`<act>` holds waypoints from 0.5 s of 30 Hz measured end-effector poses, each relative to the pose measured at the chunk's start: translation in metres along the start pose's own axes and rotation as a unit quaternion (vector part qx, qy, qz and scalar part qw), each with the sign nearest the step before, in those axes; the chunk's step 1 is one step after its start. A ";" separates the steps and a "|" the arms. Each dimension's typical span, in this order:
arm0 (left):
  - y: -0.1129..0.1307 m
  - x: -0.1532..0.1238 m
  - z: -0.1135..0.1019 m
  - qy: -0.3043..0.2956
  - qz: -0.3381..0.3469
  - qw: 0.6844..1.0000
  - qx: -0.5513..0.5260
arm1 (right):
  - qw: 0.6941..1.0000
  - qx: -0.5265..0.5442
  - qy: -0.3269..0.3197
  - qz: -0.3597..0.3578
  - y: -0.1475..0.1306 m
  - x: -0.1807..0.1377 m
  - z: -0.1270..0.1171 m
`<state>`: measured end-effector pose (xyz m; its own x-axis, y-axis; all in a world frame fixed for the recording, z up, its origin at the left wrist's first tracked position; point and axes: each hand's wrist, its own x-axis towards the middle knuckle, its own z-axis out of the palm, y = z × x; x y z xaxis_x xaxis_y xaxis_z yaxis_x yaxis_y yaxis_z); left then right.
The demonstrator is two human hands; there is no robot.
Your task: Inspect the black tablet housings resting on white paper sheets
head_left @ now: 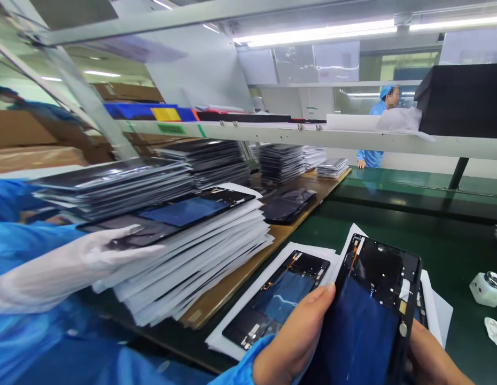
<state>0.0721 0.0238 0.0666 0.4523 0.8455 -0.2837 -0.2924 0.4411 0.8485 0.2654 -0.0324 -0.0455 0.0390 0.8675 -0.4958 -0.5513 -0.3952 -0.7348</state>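
Green tabletop [452, 251]: tall stack [192, 256] of sheeted panels at left, a co-worker's gloved hand [112, 243] resting on it. Panel [372, 310], front right, gripped by left hand [296, 337] and right hand [428, 358] at its long edges. Judged thin, rigid, fragile; hold edges only.
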 end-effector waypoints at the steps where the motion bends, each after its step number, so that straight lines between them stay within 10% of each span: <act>1: 0.001 -0.001 0.000 -0.001 0.000 1.000 -0.006 | 1.000 0.004 -0.006 0.003 0.000 0.000 0.001; 15: 0.002 0.003 -0.009 0.026 -0.006 0.999 -0.030 | 0.992 0.121 -0.025 0.014 -0.010 -0.015 0.010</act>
<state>0.0655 0.0297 0.0633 0.4122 0.8538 -0.3179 -0.3386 0.4675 0.8166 0.2622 -0.0387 -0.0260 -0.0174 0.8733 -0.4869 -0.7357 -0.3410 -0.5852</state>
